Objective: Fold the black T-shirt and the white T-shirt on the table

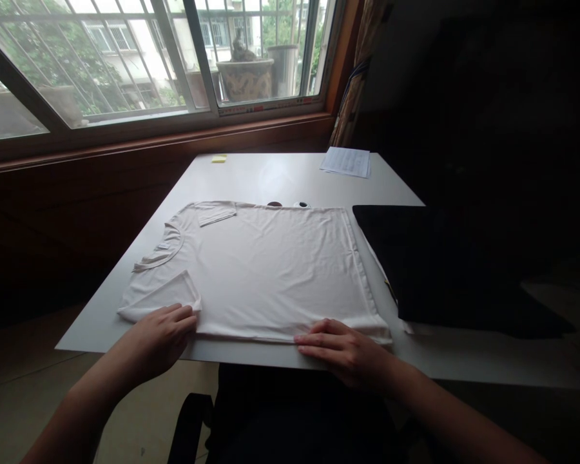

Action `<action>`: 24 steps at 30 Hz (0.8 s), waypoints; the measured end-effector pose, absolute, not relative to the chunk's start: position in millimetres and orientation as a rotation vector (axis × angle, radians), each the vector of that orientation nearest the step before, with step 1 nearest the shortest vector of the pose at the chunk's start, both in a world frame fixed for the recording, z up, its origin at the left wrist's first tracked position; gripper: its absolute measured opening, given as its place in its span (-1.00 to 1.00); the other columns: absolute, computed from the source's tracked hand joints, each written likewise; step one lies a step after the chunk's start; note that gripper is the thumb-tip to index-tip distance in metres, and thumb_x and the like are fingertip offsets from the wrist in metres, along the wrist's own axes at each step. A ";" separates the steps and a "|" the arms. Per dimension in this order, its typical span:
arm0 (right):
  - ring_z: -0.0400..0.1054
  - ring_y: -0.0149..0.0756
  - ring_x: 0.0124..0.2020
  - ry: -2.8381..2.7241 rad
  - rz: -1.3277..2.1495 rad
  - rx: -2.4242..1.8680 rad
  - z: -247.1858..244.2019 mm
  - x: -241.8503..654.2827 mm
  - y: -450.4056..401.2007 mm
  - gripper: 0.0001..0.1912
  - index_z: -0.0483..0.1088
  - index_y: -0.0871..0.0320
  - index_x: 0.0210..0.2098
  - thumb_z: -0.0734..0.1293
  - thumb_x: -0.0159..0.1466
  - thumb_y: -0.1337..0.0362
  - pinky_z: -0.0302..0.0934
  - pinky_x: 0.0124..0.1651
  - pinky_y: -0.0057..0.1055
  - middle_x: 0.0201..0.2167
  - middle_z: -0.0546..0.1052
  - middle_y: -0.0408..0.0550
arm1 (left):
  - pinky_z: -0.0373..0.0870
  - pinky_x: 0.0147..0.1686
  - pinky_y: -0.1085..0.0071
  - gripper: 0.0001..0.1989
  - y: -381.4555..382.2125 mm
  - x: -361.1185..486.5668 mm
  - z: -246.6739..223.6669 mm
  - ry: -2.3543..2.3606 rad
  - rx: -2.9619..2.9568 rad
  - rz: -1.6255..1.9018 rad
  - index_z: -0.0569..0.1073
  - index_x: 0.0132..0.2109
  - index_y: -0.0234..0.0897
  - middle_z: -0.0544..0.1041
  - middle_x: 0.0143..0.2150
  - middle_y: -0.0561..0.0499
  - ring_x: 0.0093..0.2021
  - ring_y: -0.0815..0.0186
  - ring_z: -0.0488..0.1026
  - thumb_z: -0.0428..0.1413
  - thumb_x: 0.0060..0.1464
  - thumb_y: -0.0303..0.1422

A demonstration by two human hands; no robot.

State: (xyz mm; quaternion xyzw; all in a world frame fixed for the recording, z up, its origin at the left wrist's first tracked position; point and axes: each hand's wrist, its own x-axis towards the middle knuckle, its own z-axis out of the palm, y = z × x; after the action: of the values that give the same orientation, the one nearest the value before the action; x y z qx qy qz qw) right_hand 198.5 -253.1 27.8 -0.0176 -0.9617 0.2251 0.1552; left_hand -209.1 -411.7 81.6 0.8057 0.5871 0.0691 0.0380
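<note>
A white T-shirt (270, 264) lies spread on the white table, its collar to the left and its hem to the right. Both sleeves are folded inward over the body. My left hand (167, 335) is closed at the near sleeve's folded corner, fingers bent together on the fabric; the fingertips are partly hidden. On the near edge of the shirt, right of the middle, rests my right hand (341, 351), its fingers stretched out over the cloth.
Black folded cloth (444, 270) lies right of the shirt on the table (290, 177). Papers (347, 162) and a yellow note (219, 158) sit at the far edge. Two small round objects show behind the shirt. A chair armrest (189, 428) is below the near edge.
</note>
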 end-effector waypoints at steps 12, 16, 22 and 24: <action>0.38 -0.16 0.10 -2.640 0.826 -0.211 36.8 214.7 -270.5 -0.55 0.41 0.17 0.22 0.26 0.36 0.48 0.38 0.12 -0.15 0.16 0.53 0.14 | 0.16 0.38 -0.05 -0.46 -347.0 -124.0 45.2 1.628 2.696 0.269 0.12 0.46 -0.21 0.12 0.50 -0.16 0.50 0.03 -0.01 -0.03 0.43 -0.23; 0.39 -0.18 0.14 -2.579 1.037 -0.440 47.9 224.5 -272.3 -0.67 0.50 0.07 0.10 0.26 0.40 0.41 0.33 0.19 -0.15 0.14 0.54 0.09 | 0.02 0.42 -0.08 -0.36 -341.4 -127.4 25.7 1.737 2.650 0.147 -0.05 0.51 -0.16 -0.02 0.54 -0.10 0.53 0.02 -0.13 -0.09 0.44 -0.09; 0.51 -0.22 -0.01 -2.498 1.170 -0.714 61.8 229.4 -251.1 -0.71 0.50 0.06 0.08 0.23 0.46 0.25 0.39 0.09 -0.27 -0.02 0.61 0.00 | -0.12 0.46 -0.07 -0.33 -342.9 -128.3 23.8 1.768 2.612 0.066 -0.13 0.52 -0.05 -0.12 0.55 0.01 0.54 0.05 -0.21 -0.14 0.42 0.00; 0.52 -0.22 -0.05 -2.458 1.003 -0.819 60.1 224.9 -238.3 -0.71 0.50 0.07 0.07 0.21 0.47 0.25 0.41 0.06 -0.28 -0.07 0.62 -0.01 | -0.11 0.45 -0.10 -0.33 -339.3 -124.5 28.8 1.734 2.622 0.077 -0.07 0.51 -0.05 -0.12 0.56 0.01 0.54 0.02 -0.22 -0.13 0.41 0.02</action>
State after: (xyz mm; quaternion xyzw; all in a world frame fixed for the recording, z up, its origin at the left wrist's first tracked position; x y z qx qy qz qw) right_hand 224.9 -238.3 60.1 -0.2901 -0.8701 0.3551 0.1808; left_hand -124.5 -339.3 28.8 0.8339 0.5514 0.0244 -0.0014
